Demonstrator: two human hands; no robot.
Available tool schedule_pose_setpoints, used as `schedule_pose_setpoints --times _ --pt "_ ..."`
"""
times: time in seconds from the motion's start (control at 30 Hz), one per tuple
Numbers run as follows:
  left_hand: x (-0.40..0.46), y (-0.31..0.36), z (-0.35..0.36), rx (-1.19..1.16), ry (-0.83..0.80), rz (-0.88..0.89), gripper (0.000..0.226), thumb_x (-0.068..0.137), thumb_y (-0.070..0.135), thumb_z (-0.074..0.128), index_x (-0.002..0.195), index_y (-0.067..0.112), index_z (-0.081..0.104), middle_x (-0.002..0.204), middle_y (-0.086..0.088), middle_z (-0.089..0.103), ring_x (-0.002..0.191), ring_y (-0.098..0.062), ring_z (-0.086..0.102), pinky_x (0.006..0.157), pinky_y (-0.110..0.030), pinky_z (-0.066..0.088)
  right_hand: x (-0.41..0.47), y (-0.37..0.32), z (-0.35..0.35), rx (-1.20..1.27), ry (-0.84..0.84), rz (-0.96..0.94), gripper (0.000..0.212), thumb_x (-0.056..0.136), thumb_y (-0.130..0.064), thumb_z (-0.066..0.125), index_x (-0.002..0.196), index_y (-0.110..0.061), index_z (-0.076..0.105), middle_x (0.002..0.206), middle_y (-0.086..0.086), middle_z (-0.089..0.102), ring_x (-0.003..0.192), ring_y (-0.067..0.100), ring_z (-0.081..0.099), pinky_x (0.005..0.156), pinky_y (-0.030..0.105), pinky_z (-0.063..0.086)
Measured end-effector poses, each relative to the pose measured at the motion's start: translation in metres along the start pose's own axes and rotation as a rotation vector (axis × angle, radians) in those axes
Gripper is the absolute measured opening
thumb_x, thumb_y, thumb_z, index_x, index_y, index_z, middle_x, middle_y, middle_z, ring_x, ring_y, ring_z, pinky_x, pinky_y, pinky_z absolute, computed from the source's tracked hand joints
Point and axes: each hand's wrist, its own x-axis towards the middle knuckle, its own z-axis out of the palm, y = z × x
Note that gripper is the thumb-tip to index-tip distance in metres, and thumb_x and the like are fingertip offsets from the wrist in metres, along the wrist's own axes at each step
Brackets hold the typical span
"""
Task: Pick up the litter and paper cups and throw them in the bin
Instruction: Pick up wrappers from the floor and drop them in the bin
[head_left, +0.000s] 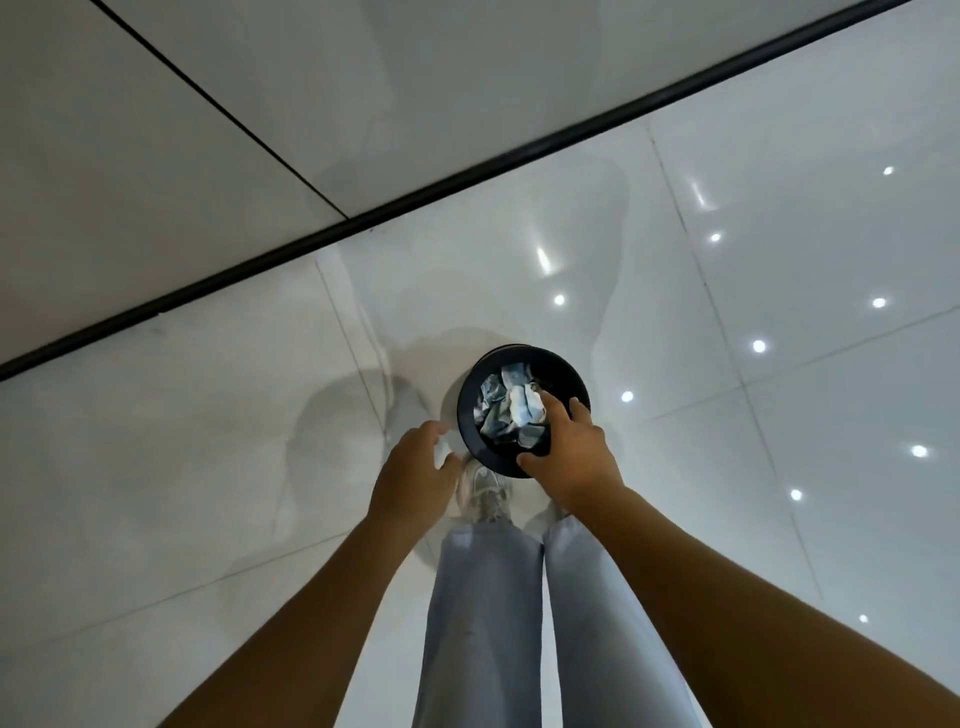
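A round black bin (470, 395) stands on the glossy white floor in front of my feet, filled with several crumpled pieces of paper (511, 408). My right hand (569, 447) is over the bin's near right rim, fingers spread and reaching into the opening, nothing visibly gripped. My left hand (415, 467) hovers just left of the bin and curls round a small white piece of litter (444, 449), partly hidden by the fingers.
My legs in light trousers (483, 613) and white shoes (483, 491) stand right behind the bin. A white wall with a black baseboard (363, 226) runs diagonally beyond it. Ceiling lights reflect in the white floor tiles (779, 364) to the right.
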Motion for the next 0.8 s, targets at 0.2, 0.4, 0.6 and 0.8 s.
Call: schedule_pose_setpoints --times 0.2,0.4,0.6,0.8 --pt "-0.02 0.036 -0.027 0.114 -0.002 0.149 0.035 0.094 0.024 0.052 0.129 0.017 0.049 0.129 -0.003 0.054 0.115 -0.019 0.053 0.088 -0.024 0.041 -0.039 -0.009 -0.031 0.088 0.103 -0.076 0.069 0.088 -0.023 0.062 0.148 -0.02 0.028 0.147 0.01 0.036 0.127 0.031 0.043 0.102 0.045 0.045" --pt "-0.065 0.125 -0.058 0.292 -0.034 0.369 0.038 0.096 0.026 0.048 0.132 0.014 0.048 0.13 -0.006 0.051 0.12 -0.021 0.048 0.097 -0.033 0.043 -0.125 -0.001 -0.099 0.16 0.277 -0.084 0.064 0.091 -0.027 0.058 0.148 -0.022 0.029 0.147 0.007 0.038 0.129 0.028 0.041 0.101 0.037 0.041" --pt "-0.121 0.24 -0.065 0.448 -0.096 0.606 0.039 0.097 0.032 0.045 0.132 0.016 0.047 0.131 -0.005 0.05 0.116 -0.019 0.05 0.092 -0.03 0.044 -0.214 0.042 -0.176 0.223 0.506 -0.034 0.062 0.092 -0.031 0.057 0.147 -0.022 0.029 0.149 0.006 0.037 0.131 0.026 0.04 0.102 0.038 0.041" --pt "-0.182 0.359 -0.036 0.616 -0.125 0.795 0.04 0.097 0.034 0.043 0.132 0.016 0.045 0.131 -0.005 0.049 0.118 -0.021 0.047 0.092 -0.035 0.046 -0.28 0.114 -0.245 0.292 0.641 0.065 0.062 0.092 -0.031 0.057 0.147 -0.021 0.03 0.146 0.007 0.039 0.128 0.028 0.041 0.102 0.038 0.042"
